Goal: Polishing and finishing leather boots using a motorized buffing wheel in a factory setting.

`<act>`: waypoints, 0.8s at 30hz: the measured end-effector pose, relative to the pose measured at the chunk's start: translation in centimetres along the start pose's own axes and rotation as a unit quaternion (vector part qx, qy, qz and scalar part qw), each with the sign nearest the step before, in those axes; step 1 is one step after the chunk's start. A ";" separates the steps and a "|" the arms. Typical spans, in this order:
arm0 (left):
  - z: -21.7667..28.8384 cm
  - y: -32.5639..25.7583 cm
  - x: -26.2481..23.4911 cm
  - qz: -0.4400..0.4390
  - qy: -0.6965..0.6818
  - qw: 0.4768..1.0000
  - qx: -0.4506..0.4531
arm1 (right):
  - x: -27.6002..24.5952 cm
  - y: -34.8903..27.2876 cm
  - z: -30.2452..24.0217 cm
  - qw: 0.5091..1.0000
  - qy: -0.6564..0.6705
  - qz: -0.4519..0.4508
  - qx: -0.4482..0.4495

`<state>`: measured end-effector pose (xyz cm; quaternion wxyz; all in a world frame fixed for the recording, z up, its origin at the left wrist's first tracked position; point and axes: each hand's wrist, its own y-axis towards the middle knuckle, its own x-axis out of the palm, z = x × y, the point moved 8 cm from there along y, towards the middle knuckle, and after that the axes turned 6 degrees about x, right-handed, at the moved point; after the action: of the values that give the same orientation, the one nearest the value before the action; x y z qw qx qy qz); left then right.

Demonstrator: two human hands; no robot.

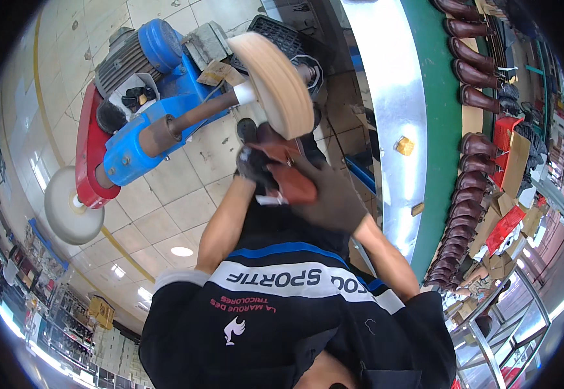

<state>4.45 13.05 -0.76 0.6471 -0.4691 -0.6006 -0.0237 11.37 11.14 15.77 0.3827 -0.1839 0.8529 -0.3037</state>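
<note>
A reddish-brown leather boot is held in front of my body, its far end up against the lower rim of a large tan buffing wheel. My left hand, in a dark glove, grips it from the left side. Wrapped over its right side is my right hand, in a brown glove, with the fingers bent onto the leather. Parts of the boot are hidden by both gloves. The wheel's streaked face looks blurred.
The blue and red polishing machine carries a shaft and a second, pale wheel on the left. To the right runs a shiny metal ledge beside a green surface. Rows of brown boots stand beyond. A yellowish block lies on the ledge.
</note>
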 end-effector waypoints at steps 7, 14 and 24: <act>-2.6 -4.3 1.8 -0.046 -0.052 0.998 0.012 | -2.8 -4.6 -3.7 0.997 -0.079 0.024 0.012; -0.5 -13.0 0.9 -0.097 -0.099 0.990 -0.017 | 1.5 5.2 0.2 0.985 -0.171 -0.014 -0.029; -1.6 -3.7 5.2 -0.145 -0.188 0.971 0.001 | -1.3 -4.8 -0.2 0.999 0.023 0.021 0.019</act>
<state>4.87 12.75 5.81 0.5129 -0.3718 -0.7732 -0.0281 12.44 8.34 19.81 0.3729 -0.1514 0.8591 -0.3162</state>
